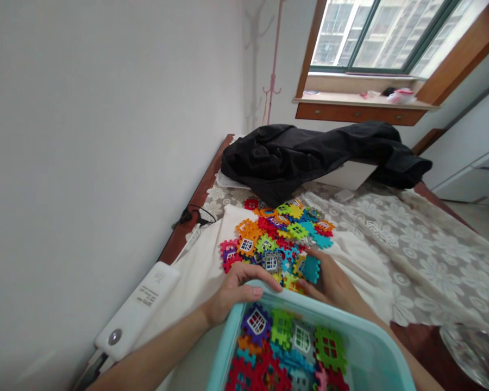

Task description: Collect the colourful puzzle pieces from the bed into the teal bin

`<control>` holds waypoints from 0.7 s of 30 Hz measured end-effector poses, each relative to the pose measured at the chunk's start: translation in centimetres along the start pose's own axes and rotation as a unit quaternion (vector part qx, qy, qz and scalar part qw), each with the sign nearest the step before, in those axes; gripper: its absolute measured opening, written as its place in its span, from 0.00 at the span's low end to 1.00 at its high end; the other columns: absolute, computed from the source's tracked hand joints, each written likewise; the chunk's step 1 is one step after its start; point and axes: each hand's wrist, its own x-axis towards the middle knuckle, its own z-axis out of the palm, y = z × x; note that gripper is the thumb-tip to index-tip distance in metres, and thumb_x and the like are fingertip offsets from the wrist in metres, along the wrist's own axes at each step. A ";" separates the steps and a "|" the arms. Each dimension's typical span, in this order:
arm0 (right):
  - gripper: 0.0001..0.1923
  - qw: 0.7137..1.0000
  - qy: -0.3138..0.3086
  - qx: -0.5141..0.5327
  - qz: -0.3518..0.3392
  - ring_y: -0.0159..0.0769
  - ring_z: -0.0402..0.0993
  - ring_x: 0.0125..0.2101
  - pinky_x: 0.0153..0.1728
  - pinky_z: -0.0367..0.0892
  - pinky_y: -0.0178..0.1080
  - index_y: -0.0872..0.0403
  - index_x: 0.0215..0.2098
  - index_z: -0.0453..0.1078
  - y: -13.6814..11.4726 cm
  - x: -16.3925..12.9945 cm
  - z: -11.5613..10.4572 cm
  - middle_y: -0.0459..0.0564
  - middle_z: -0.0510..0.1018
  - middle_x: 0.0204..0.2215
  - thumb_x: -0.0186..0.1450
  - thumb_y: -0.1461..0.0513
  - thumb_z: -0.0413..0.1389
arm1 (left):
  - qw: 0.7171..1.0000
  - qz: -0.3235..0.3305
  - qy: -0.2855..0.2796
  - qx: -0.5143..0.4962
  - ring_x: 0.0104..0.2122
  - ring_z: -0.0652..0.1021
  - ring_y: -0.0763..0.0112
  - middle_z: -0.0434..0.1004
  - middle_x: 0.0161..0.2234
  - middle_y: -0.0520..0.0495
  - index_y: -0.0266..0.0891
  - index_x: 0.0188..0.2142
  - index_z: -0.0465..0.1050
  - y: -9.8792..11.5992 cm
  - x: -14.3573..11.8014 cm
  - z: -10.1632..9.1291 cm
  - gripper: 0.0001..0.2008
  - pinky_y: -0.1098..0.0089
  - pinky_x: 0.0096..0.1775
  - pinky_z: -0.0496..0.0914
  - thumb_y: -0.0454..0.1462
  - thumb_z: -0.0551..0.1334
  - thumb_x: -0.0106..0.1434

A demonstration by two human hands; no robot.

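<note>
My left hand [236, 293] is closed on the far left rim of a light teal plastic bin [362, 320], thumb and fingers hooked over the edge. Inside the bin lie several colourful interlocking building blocks, among them a purple one [256, 321] with a white window and a green one [330, 347]. Beyond the rim, my right hand [330, 277] reaches into a loose pile of similar blocks [269, 228]. Its thumb and fingers curve around a blue block [312, 269] at the pile's near right side. The bin hides part of the right forearm.
A white cloth [204, 260] lies under the pile on a floral bedspread [424, 239]. Black fabric [309, 155] is draped behind it. At left are a white power bank-like device [140, 304] and a black cable [187, 215]. A clear round container [472, 347] stands at right.
</note>
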 end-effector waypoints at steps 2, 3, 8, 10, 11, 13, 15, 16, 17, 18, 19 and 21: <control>0.32 0.999 -0.003 -0.017 -0.035 0.56 0.78 0.55 0.53 0.76 0.56 0.51 0.69 0.58 -0.1 0.0 0.1 0.62 0.78 0.57 0.70 0.53 0.59 | 1.000 0.006 0.000 0.010 0.32 0.78 0.70 0.86 0.35 0.46 0.41 0.41 0.88 0.1 0.1 0.1 0.14 0.74 0.35 0.69 0.43 0.70 0.57; 0.31 0.998 -0.006 -0.025 -0.050 0.55 0.77 0.55 0.54 0.76 0.56 0.50 0.69 0.58 0.0 0.1 0.2 0.61 0.78 0.58 0.71 0.54 0.58 | 1.000 0.011 0.002 0.016 0.32 0.79 0.69 0.86 0.35 0.46 0.41 0.41 0.88 0.2 0.1 0.1 0.14 0.73 0.35 0.69 0.43 0.70 0.57; 0.27 0.998 0.005 -0.008 -0.063 0.51 0.77 0.56 0.54 0.76 0.54 0.47 0.70 0.58 -0.2 0.3 -0.1 0.59 0.76 0.60 0.73 0.61 0.53 | 0.999 0.021 0.006 0.027 0.33 0.80 0.67 0.87 0.35 0.45 0.41 0.41 0.88 0.5 0.3 0.3 0.14 0.72 0.35 0.69 0.42 0.69 0.57; 0.24 0.998 0.001 0.008 -0.070 0.48 0.78 0.55 0.54 0.76 0.53 0.47 0.68 0.60 -0.4 0.4 -0.4 0.57 0.78 0.57 0.74 0.63 0.49 | 0.999 0.023 0.004 0.031 0.32 0.79 0.68 0.87 0.34 0.46 0.41 0.41 0.88 0.6 0.3 0.3 0.14 0.72 0.35 0.69 0.43 0.69 0.58; 0.23 0.997 -0.006 0.005 -0.077 0.48 0.77 0.56 0.55 0.75 0.53 0.46 0.67 0.61 -0.4 0.4 -0.4 0.57 0.78 0.58 0.75 0.64 0.49 | 0.999 0.023 0.003 0.033 0.32 0.79 0.68 0.87 0.34 0.46 0.41 0.41 0.88 0.6 0.3 0.4 0.14 0.72 0.35 0.69 0.43 0.69 0.58; 0.24 0.995 -0.033 -0.028 -0.093 0.51 0.73 0.61 0.59 0.72 0.56 0.46 0.68 0.61 -0.3 0.3 -0.3 0.58 0.75 0.62 0.75 0.60 0.51 | 0.999 0.024 -0.002 0.035 0.32 0.79 0.68 0.87 0.34 0.46 0.41 0.41 0.88 0.7 0.3 0.3 0.14 0.72 0.35 0.69 0.43 0.69 0.58; 0.29 0.990 -0.067 -0.074 -0.102 0.57 0.68 0.64 0.59 0.70 0.61 0.44 0.71 0.59 0.1 0.2 0.2 0.59 0.69 0.68 0.74 0.54 0.56 | 0.999 0.027 -0.002 0.037 0.34 0.79 0.66 0.87 0.36 0.45 0.41 0.41 0.88 0.7 0.3 0.3 0.13 0.71 0.36 0.69 0.42 0.69 0.58; 0.33 0.987 -0.085 -0.092 -0.104 0.60 0.67 0.64 0.59 0.70 0.63 0.43 0.72 0.57 0.3 0.1 0.5 0.59 0.66 0.70 0.72 0.51 0.59 | 0.999 0.029 -0.003 0.039 0.34 0.79 0.66 0.87 0.36 0.45 0.41 0.41 0.88 0.7 0.3 0.3 0.13 0.71 0.36 0.70 0.42 0.69 0.58; 0.36 0.984 -0.099 -0.103 -0.105 0.61 0.67 0.64 0.58 0.70 0.65 0.42 0.73 0.55 0.5 0.0 0.8 0.59 0.65 0.71 0.71 0.50 0.60 | 0.999 0.030 -0.004 0.041 0.35 0.79 0.66 0.87 0.36 0.45 0.41 0.41 0.88 0.7 0.3 0.3 0.13 0.71 0.37 0.70 0.42 0.69 0.58; 0.39 0.983 -0.108 -0.107 -0.104 0.62 0.66 0.64 0.58 0.69 0.65 0.42 0.74 0.53 0.7 0.0 1.0 0.59 0.64 0.71 0.70 0.49 0.61 | 0.999 0.032 -0.005 0.042 0.34 0.79 0.66 0.87 0.36 0.44 0.41 0.41 0.88 0.7 0.3 0.3 0.13 0.71 0.37 0.70 0.42 0.69 0.58; 0.40 0.983 -0.110 -0.103 -0.102 0.61 0.66 0.64 0.59 0.69 0.65 0.42 0.75 0.52 0.8 -0.1 1.1 0.59 0.64 0.71 0.69 0.49 0.62 | 0.999 0.032 -0.005 0.043 0.34 0.79 0.66 0.87 0.36 0.44 0.41 0.41 0.88 0.7 0.4 0.3 0.13 0.71 0.37 0.70 0.42 0.69 0.58; 0.39 0.988 -0.096 -0.078 -0.094 0.58 0.67 0.63 0.60 0.68 0.63 0.43 0.75 0.52 0.6 -0.1 1.1 0.60 0.68 0.68 0.70 0.52 0.61 | 0.999 0.030 -0.004 0.040 0.34 0.79 0.67 0.87 0.36 0.45 0.41 0.41 0.88 0.7 0.3 0.3 0.13 0.71 0.36 0.70 0.41 0.69 0.58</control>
